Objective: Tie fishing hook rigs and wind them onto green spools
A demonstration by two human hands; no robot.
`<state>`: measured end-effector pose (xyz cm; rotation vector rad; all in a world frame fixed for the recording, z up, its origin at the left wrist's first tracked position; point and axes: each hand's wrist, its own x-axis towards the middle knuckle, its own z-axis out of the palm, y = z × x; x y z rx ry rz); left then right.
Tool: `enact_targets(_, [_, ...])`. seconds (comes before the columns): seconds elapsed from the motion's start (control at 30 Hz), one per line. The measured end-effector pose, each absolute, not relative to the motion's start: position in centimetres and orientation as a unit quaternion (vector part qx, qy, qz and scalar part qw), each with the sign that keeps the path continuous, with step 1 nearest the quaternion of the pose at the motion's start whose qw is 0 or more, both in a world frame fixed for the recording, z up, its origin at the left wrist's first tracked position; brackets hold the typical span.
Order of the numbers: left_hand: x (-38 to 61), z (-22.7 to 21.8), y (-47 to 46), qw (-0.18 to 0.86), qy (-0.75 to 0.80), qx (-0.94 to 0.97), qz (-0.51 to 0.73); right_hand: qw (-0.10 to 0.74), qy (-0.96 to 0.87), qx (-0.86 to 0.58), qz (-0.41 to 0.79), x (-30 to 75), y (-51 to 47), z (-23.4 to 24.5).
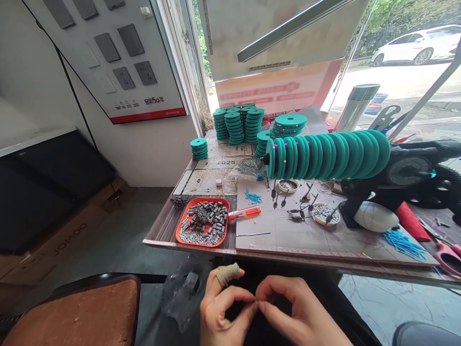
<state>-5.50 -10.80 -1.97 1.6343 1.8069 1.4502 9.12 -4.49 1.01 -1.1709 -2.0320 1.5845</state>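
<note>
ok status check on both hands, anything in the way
Left hand and right hand pinched, tips meeting, in front of table. Anything held too small to tell. Nothing seen covering the hands; tray ahead on table.

green spools (pixel 326 156), orange tray (pixel 201 245), blue tubes (pixel 404 245)

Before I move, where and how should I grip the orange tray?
Probably pinch the raised rim at the near-left corner of the orange tray, coming from the left: loose metal pieces cover most of its floor, and the orange tool lies by its right side. Keep it level.
</note>
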Motion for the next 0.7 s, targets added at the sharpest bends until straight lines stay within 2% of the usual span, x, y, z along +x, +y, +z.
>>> enact_targets(0.23, [-5.7, -2.45, -10.79, 0.135, 0.623, 0.586, 0.501, 0.148, -0.71, -0.407, 0.555, 8.96, -4.34, 1.04])
enact_targets(0.7, [-6.43, -2.23, -10.52, 0.024, 0.572, 0.674, 0.467, 0.173, -0.708, -0.38, 0.57, 9.1, -4.31, 1.22])
